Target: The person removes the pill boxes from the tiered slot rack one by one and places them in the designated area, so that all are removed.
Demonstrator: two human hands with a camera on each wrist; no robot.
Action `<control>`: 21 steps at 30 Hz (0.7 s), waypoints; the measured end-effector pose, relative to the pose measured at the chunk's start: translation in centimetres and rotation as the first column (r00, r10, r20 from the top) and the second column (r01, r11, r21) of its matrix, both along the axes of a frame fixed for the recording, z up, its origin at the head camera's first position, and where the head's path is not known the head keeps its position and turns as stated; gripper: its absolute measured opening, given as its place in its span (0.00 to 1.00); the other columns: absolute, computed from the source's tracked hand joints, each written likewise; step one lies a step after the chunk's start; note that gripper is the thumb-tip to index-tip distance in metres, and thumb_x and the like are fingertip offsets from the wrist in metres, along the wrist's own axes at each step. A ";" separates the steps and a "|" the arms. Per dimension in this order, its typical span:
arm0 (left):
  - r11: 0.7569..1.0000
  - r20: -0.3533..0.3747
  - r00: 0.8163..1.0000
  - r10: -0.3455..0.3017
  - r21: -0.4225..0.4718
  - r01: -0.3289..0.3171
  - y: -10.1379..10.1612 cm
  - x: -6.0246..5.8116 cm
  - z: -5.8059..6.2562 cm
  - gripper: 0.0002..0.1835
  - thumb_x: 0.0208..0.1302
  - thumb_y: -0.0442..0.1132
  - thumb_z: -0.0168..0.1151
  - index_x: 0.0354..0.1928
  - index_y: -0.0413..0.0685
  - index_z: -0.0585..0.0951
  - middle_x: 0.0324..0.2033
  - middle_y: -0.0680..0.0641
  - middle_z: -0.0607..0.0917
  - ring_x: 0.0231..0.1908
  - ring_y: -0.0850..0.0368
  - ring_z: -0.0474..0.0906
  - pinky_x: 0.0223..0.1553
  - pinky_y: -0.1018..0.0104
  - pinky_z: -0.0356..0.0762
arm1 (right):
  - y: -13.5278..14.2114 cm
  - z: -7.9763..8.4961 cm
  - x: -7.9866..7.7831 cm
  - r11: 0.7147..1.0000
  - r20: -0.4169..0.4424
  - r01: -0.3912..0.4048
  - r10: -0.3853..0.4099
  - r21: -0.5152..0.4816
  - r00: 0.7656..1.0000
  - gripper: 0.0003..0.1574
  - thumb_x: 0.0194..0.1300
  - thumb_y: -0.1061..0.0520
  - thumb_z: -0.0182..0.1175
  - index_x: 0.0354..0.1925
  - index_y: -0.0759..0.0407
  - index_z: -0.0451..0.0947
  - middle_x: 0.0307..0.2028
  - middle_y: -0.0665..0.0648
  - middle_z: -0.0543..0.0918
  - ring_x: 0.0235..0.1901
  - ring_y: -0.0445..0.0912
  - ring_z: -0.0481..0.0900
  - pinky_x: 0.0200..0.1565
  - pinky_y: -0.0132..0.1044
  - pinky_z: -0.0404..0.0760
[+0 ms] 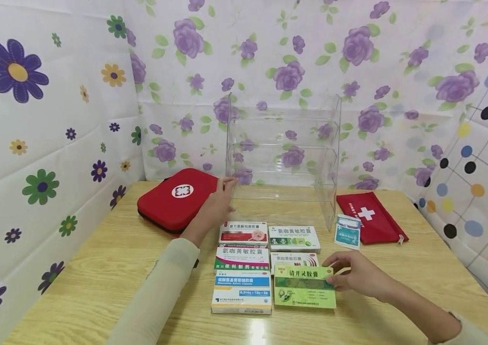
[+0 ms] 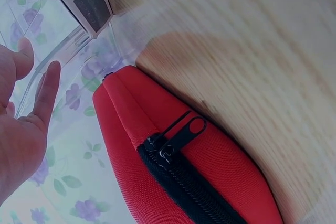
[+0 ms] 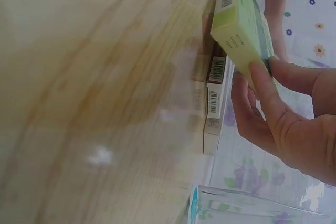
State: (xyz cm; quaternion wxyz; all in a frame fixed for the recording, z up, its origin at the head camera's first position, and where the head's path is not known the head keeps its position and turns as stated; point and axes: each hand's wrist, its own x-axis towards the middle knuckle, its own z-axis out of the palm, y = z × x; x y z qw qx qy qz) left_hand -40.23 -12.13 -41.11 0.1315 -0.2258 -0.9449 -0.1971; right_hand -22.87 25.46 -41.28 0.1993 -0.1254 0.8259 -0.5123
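Observation:
My right hand (image 1: 357, 275) pinches the right end of a green medicine box (image 1: 304, 298), thumb on its face. In the right wrist view the box (image 3: 244, 24) tilts up off the tabletop. Behind it lies a partly covered white medicine box (image 1: 289, 259). At the left side of a clear acrylic rack (image 1: 282, 193), my left hand (image 1: 218, 203) has its fingers at the wall's edge. In the left wrist view that hand (image 2: 23, 114) keeps thumb and fingers apart beside the clear panel.
More medicine boxes lie left of the green one, including a blue-white box (image 1: 241, 293). A red zippered case (image 1: 170, 211) sits under my left forearm. At right are a red first-aid pouch (image 1: 381, 225) and small packets (image 1: 347, 232). Patterned cloth walls surround the table.

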 end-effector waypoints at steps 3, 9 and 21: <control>1.000 0.000 1.000 0.005 -0.004 -0.005 0.0 0.1 0.1 0.50 0.58 0.32 0.71 0.76 0.53 0.51 0.70 0.47 0.53 0.21 0.56 0.72 0.24 0.71 0.75 | 0.1 -0.1 -0.1 1.000 0.020 -0.009 0.008 0.021 1.000 0.26 0.61 0.57 0.70 0.55 0.67 0.77 0.39 0.61 0.78 0.38 0.50 0.79 0.38 0.47 0.86; 1.000 0.012 1.000 0.018 -0.015 -0.018 0.3 0.1 0.3 0.49 0.59 0.32 0.71 0.76 0.53 0.51 0.71 0.47 0.52 0.21 0.56 0.72 0.24 0.71 0.75 | 0.5 -0.4 -0.1 0.999 0.065 -0.034 0.031 0.040 0.997 0.27 0.63 0.55 0.69 0.57 0.65 0.77 0.40 0.60 0.77 0.37 0.50 0.78 0.35 0.49 0.86; 1.000 0.012 1.000 0.019 -0.020 -0.019 0.3 0.1 0.2 0.50 0.59 0.32 0.71 0.76 0.52 0.50 0.71 0.47 0.52 0.21 0.56 0.72 0.23 0.71 0.75 | 0.4 -1.0 -0.4 0.995 0.080 -0.045 0.038 0.090 0.996 0.28 0.61 0.53 0.70 0.56 0.65 0.78 0.39 0.59 0.80 0.35 0.49 0.81 0.36 0.46 0.86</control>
